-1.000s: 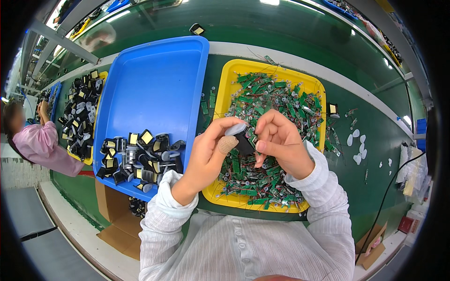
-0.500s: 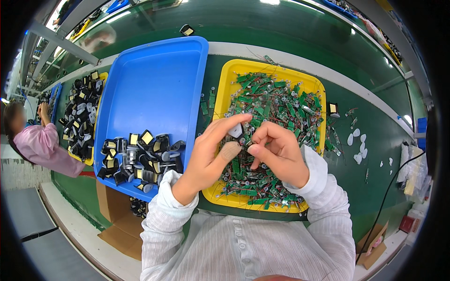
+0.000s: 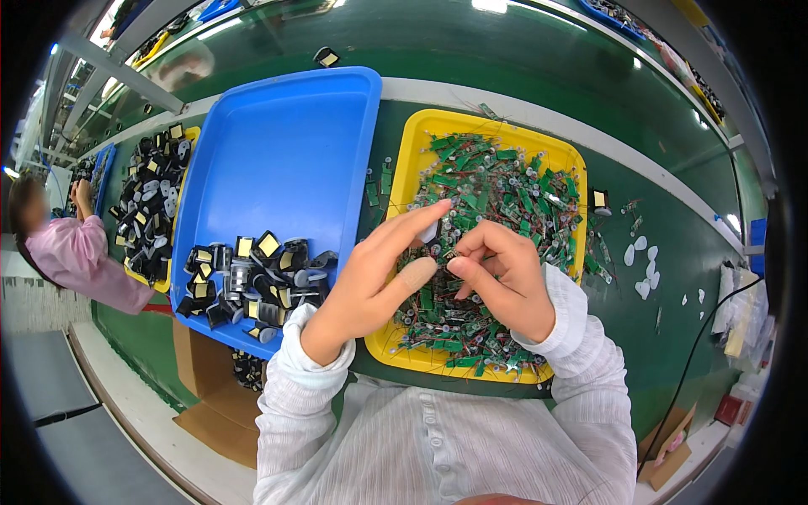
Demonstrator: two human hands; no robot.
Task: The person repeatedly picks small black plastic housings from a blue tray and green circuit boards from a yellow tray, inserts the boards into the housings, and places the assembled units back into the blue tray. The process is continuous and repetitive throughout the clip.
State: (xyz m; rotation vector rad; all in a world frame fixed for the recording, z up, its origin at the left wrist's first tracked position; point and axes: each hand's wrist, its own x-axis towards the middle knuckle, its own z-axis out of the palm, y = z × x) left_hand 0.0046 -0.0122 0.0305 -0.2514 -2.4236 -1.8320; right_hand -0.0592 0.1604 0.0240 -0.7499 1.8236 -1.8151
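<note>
**Small part pinched over the yellow tray**

I hold a small dark part between my hands, just above the yellow tray. My right hand pinches it with thumb and curled fingertips; my left hand meets it from the other side, index finger stretched out, thumb pressed up near the part. Whether the left fingers truly grip it I cannot tell. Under both hands the tray is heaped with green circuit boards trailing thin wires. Just to my left sits a blue tray with black and silver components piled at its near end. Both trays rest on the green worktop, where white bits lie scattered to the right. Far left, another person in pink works at their own tray
</note>
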